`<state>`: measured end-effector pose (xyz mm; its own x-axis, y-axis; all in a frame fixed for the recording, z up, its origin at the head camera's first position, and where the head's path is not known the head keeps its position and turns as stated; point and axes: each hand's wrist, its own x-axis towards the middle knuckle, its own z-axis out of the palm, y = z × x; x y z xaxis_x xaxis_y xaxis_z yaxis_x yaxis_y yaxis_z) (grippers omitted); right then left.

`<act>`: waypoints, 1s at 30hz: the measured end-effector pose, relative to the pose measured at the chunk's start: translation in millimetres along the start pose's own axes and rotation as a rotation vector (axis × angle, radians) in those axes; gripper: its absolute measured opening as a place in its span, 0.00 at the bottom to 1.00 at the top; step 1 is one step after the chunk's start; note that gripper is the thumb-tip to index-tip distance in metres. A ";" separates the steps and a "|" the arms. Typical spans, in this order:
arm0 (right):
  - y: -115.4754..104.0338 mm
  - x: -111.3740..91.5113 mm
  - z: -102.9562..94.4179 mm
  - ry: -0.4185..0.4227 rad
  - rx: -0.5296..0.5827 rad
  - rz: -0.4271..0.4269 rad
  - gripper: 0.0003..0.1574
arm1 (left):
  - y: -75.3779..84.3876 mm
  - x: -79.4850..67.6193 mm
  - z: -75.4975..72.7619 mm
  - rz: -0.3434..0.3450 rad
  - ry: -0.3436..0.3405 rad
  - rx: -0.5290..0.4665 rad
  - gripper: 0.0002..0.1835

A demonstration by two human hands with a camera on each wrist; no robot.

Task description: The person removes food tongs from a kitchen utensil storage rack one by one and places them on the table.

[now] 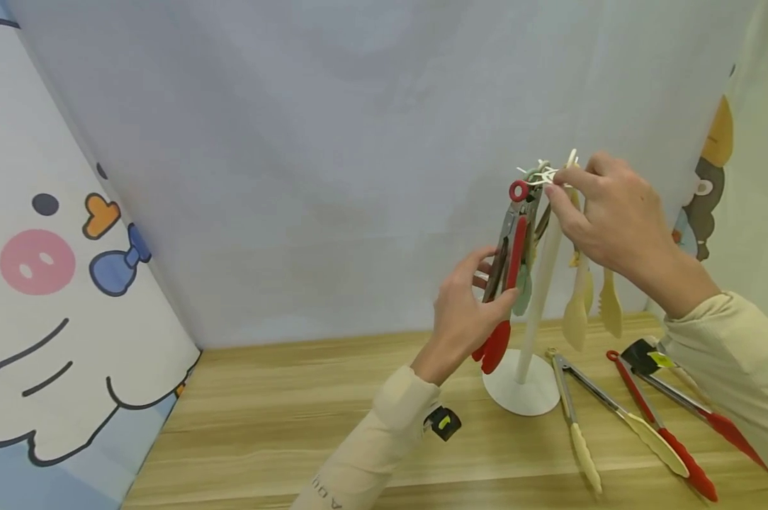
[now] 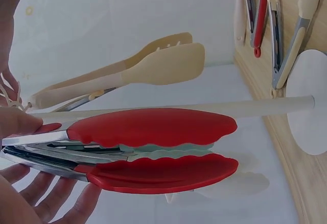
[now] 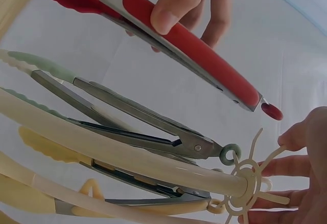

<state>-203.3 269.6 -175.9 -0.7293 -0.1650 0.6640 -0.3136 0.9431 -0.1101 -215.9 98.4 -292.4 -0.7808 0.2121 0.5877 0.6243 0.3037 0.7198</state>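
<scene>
My left hand point(image 1: 463, 301) grips a pair of red-tipped tongs point(image 2: 153, 127) by the middle, thumb on one arm and fingers on the other. They hang steeply, red heads down, and their red hanging loop point(image 3: 272, 111) is beside the hooks, apart from them in the right wrist view. My right hand point(image 1: 620, 209) pinches the hook ring point(image 3: 254, 166) atop a white utensil stand point(image 1: 524, 397). Green-tipped tongs point(image 3: 196, 146) hang from a hook. Yellow-tipped tongs point(image 3: 51, 144) and cream utensils point(image 1: 577, 315) hang around the pole, partly hidden behind it.
On the wooden table point(image 1: 282, 425), right of the stand's base, lie cream-tipped tongs point(image 1: 586, 457) with spread arms. Another pair of red tongs point(image 1: 684, 453) lies beside them, also spread, partly behind my right sleeve. A pale cloth point(image 1: 295, 177) hangs behind the table.
</scene>
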 end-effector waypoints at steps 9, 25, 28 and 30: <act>-0.9 0.9 1.8 0.018 0.005 -0.016 0.18 | -2.0 -13.9 -15.4 -0.032 0.027 -0.013 0.26; -0.4 0.1 3.9 0.071 0.020 -0.039 0.16 | -13.9 -30.8 -21.5 -0.127 0.062 0.094 0.24; -0.7 -0.3 3.9 0.070 0.021 -0.038 0.16 | -17.3 -33.5 -20.3 -0.165 0.059 0.104 0.24; -0.8 -0.7 4.0 0.070 0.021 -0.037 0.16 | -19.8 -35.2 -19.4 -0.190 0.051 0.101 0.23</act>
<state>-205.0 267.8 -179.2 -0.6725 -0.1786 0.7182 -0.3533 0.9302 -0.0995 -200.3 66.9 -320.2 -0.8801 0.0958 0.4649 0.4584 0.4258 0.7801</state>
